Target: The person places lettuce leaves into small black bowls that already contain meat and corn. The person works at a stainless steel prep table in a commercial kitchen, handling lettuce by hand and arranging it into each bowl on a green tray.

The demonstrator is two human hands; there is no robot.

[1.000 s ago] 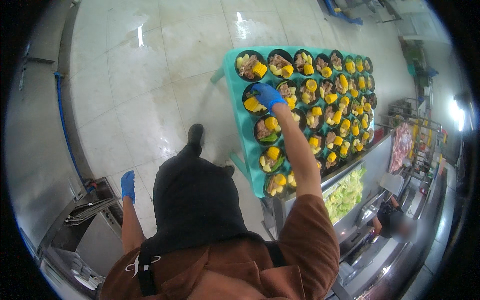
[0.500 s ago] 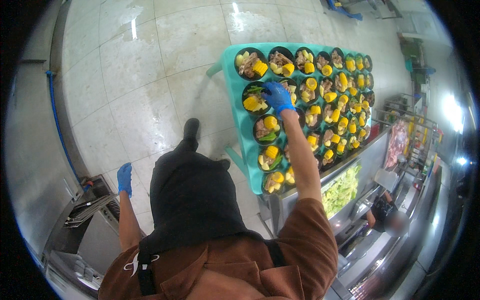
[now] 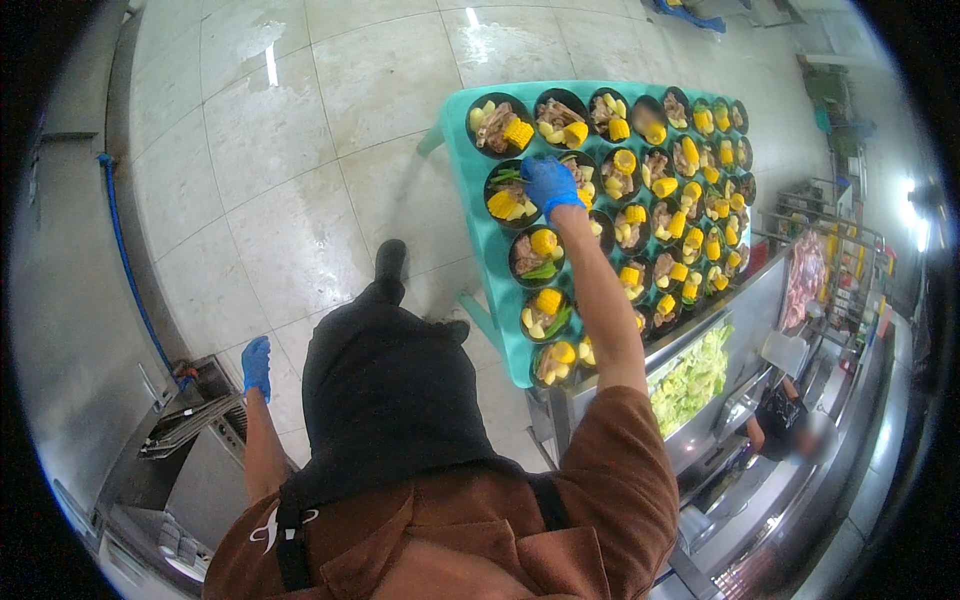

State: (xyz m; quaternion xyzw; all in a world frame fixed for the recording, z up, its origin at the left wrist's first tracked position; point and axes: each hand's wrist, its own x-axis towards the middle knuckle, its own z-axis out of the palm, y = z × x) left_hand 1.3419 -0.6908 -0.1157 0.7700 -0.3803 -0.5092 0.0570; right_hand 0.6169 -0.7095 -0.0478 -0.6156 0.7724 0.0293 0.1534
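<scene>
My right hand (image 3: 550, 187), in a blue glove, reaches over the far left part of a turquoise table (image 3: 505, 325). Its fingers are bunched and point down between two black bowls; whatever they hold is hidden beneath the glove. The bowl beside it on the left holds corn (image 3: 501, 204), pale chunks and green bean pods (image 3: 508, 175). Partly covered by the hand, the other bowl shows meat, yellow corn and a bit of green. My left hand (image 3: 256, 368), also blue-gloved, hangs away from the table at the left, fingers stretched and nothing in them.
Rows of black bowls with meat, corn and pale chunks fill the table. Against its near right side stands a metal counter with a tray of chopped light-green vegetables (image 3: 693, 378). Raw meat (image 3: 803, 278) lies farther along. A co-worker (image 3: 775, 415) is at the right; metal equipment stands lower left.
My right hand has shifted slightly left, and its fingers look more bunched than before. The left hand has moved a little to the right. The whole view has tilted slightly.
</scene>
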